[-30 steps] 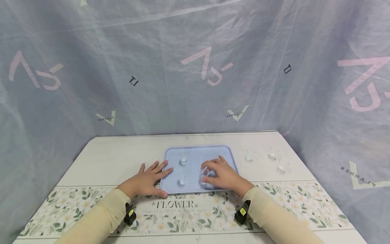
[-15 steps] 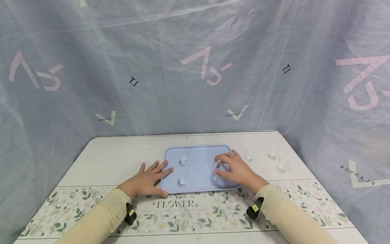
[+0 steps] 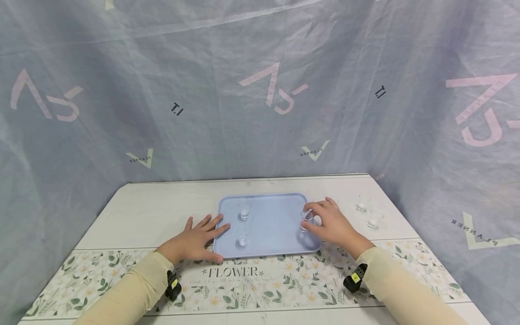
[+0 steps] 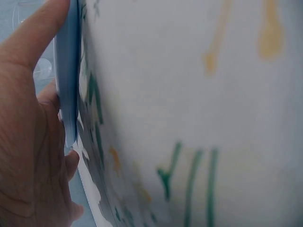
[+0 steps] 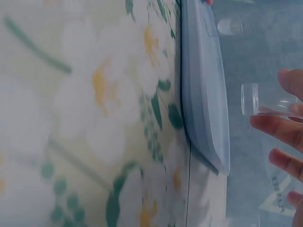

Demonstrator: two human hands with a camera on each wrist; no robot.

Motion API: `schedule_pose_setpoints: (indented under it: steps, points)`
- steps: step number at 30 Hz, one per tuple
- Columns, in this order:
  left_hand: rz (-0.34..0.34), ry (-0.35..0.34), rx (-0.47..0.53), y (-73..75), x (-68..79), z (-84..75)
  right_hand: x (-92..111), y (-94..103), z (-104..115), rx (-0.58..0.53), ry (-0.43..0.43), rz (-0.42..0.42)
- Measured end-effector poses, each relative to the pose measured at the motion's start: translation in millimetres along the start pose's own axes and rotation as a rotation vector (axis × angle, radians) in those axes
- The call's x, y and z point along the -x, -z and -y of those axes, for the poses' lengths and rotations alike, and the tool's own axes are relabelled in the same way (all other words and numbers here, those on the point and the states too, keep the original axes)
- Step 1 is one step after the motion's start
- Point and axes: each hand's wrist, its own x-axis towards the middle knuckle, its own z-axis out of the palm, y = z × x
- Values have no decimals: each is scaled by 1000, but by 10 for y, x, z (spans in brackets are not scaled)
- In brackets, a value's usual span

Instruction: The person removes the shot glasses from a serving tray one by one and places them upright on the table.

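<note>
My right hand [image 3: 333,223] pinches a small clear shot glass [image 3: 306,219] between thumb and fingers, over the right part of the pale blue tray [image 3: 272,225]. In the right wrist view the shot glass [image 5: 250,100] has its thick base towards the tray, with a gap between them. Fingers spread, my left hand [image 3: 192,241] rests on the tray's left edge, its thumb by the front corner. Two more shot glasses stand on the tray's left half, a rear one [image 3: 244,213] and a front one [image 3: 243,240].
Right of the tray, two shot glasses stand on the white table, one further back [image 3: 360,204] and one nearer [image 3: 373,220]. Another glass beside the tray is mostly hidden behind my right hand. A flowered strip [image 3: 260,289] crosses the table in front. Grey curtains [image 3: 227,113] enclose the back and sides.
My right hand has moved right across the tray with the shot glass, from the middle to near the right edge. The left hand has stayed in place.
</note>
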Motion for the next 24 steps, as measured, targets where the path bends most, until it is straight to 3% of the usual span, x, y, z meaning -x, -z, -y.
schedule_pose_setpoints:
  steps: [9,24]
  points:
    - [9,7,11,5,1,6,87,144,-186,53,3,-68]
    - [4,6,4,-17,-7,19,293,305,-419,120,-73,-90]
